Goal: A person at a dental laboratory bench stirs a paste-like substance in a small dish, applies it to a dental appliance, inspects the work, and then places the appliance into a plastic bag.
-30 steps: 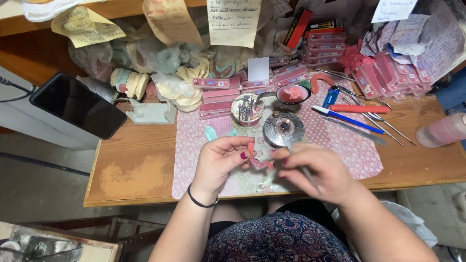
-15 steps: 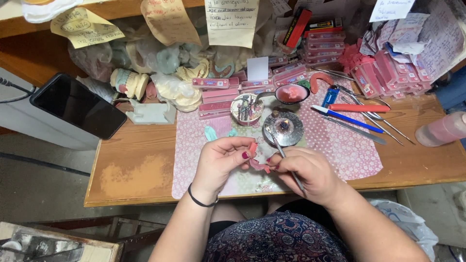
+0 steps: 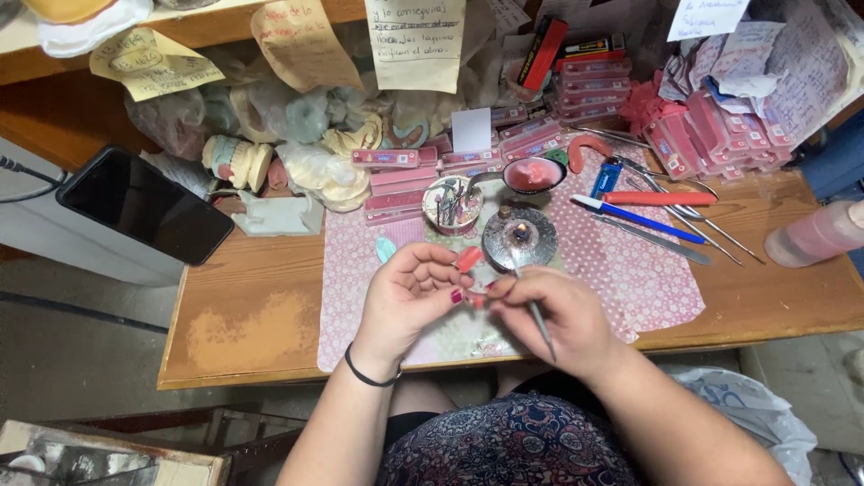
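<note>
Now: left hand (image 3: 407, 301) cupped palm-up over the pink patterned cloth (image 3: 630, 279), fingers curled around a small pink wax piece (image 3: 469, 259) pinched at the fingertips. Right hand (image 3: 556, 317) just beside it, fingers closed on a thin metal tool (image 3: 537, 317), handle running back over the hand, tip hidden at the wax piece. Black band (image 3: 364, 373) on the left wrist. Just beyond the hands, a small round metal burner (image 3: 519, 238) with a tiny flame, standing on the cloth. Behind that, a round tin of small tools (image 3: 452, 204) and a spoon-like bowl of pink wax (image 3: 533, 174). Right of the burner, a red-handled tool (image 3: 659, 198), a blue pen (image 3: 639, 219) and several slim metal instruments (image 3: 702, 229). Far left on the wooden table (image 3: 252, 315), a dark phone (image 3: 144, 205). Plaster casts (image 3: 238, 160) and pink boxes (image 3: 594, 85) piled at the back.
</note>
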